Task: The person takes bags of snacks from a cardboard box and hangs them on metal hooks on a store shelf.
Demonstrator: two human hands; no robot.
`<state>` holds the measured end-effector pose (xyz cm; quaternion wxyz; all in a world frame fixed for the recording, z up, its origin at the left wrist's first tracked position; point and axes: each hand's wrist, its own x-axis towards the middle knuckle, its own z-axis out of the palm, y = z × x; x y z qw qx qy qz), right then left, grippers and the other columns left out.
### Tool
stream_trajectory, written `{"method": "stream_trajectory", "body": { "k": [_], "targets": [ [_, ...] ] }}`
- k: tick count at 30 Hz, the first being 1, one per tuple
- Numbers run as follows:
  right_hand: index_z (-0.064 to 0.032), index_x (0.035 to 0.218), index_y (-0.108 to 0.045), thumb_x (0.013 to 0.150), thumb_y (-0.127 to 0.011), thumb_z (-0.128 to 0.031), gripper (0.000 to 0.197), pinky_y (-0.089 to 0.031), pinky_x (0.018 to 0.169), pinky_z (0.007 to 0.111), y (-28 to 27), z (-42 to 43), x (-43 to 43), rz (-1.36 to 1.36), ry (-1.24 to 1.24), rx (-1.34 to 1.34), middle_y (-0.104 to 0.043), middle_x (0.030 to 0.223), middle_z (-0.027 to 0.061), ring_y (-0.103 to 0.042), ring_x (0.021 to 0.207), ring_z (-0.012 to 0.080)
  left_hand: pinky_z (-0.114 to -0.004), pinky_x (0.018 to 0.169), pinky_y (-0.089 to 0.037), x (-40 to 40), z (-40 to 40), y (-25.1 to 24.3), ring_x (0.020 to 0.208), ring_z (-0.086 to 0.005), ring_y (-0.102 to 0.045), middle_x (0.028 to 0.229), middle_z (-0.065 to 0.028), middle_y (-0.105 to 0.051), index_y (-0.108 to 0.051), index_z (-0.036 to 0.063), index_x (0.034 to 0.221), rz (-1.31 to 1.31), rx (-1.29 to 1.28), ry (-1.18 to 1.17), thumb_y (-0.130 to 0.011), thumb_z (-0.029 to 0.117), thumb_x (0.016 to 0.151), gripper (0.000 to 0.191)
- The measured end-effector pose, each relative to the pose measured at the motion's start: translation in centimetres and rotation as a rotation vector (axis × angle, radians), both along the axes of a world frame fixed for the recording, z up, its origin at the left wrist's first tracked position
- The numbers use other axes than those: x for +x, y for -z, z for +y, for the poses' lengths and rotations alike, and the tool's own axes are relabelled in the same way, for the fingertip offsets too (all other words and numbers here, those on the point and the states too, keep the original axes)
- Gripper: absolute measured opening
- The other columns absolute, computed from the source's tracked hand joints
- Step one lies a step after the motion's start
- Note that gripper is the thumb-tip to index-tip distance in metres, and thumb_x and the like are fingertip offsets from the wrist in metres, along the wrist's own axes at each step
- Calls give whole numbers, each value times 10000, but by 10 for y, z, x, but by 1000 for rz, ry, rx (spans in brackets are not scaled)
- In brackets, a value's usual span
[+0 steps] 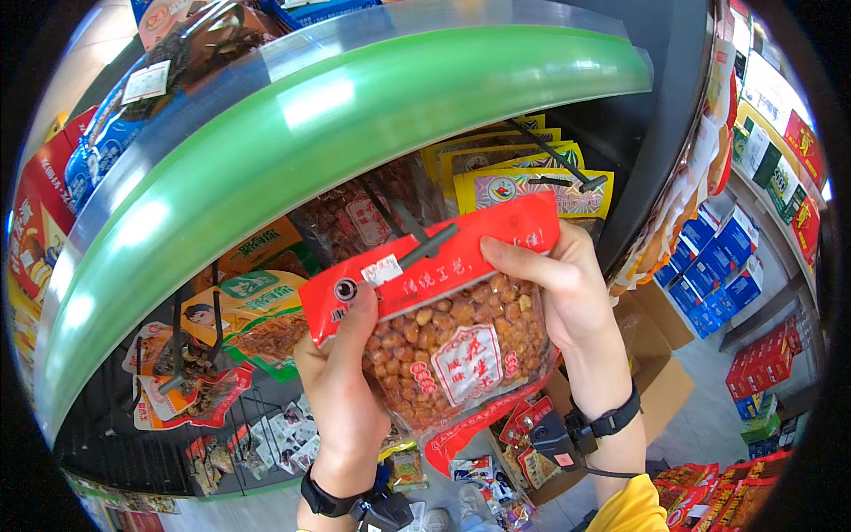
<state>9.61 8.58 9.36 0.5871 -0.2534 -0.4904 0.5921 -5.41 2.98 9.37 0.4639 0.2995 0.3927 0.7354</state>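
Note:
Both my hands hold a clear packet of peanuts (452,359) by its red header (445,286). My left hand (346,372) grips the left end, its thumb lying across the front of the header. At the right end, my right hand (575,286) pinches the header with the thumb in front. The tip of a black display hook (425,246) shows in front of the header's upper part; I cannot tell whether it passes through a hole. A similar peanut packet (362,223) hangs behind, partly hidden by the one I hold.
A green shelf edge strip (372,100) curves overhead. Yellow-edged packets (538,183) hang on a hook at right, and an orange-and-green snack packet (266,312) at left. Below stand an opened cardboard box (655,319) and loose packets (492,485). Blue boxes (715,259) are stacked at far right.

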Motion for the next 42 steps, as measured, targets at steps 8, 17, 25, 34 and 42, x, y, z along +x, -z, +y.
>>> {"method": "stream_trajectory", "body": {
  "k": [8,17,25,34,42],
  "targets": [
    [-4,836,-587,693,-621,-69,161,-406,636,202,1,21,-11,-50,-31,-38,-596,784,29,-526,679,65,-257,640,-446,-5,22,3,720,-128,-558,827,-72,-573,-520,11,849,-66,-85,-122,-632,132,694,227],
    [51,910,-503,719,-594,-132,279,-414,674,237,34,79,-45,-202,163,125,-584,788,109,-548,736,131,-230,739,-384,-35,78,17,821,-96,-507,943,-54,-547,-512,-25,979,173,68,-191,-563,110,757,265],
    [22,931,-523,761,-554,-162,252,-436,699,269,60,40,-51,-374,336,256,-574,873,134,-562,805,183,-268,866,-311,-62,116,33,1017,-145,-434,1152,-62,-445,-446,7,1109,381,78,-242,-546,199,782,392],
    [6,826,-504,758,-542,-50,96,-364,604,292,14,-63,-31,-86,-394,480,-493,728,80,-449,642,213,-260,888,-276,-78,125,34,1054,-146,-383,1127,-92,-437,-418,7,1129,348,11,-174,-588,191,756,449],
    [-13,778,-522,896,-215,-278,421,-321,735,296,15,-110,-19,776,-902,164,-461,800,79,-405,760,179,-286,923,-249,-54,77,66,1121,-177,-328,1203,-110,-361,-304,-2,1201,400,24,-217,-476,162,804,463]
  ]
}}
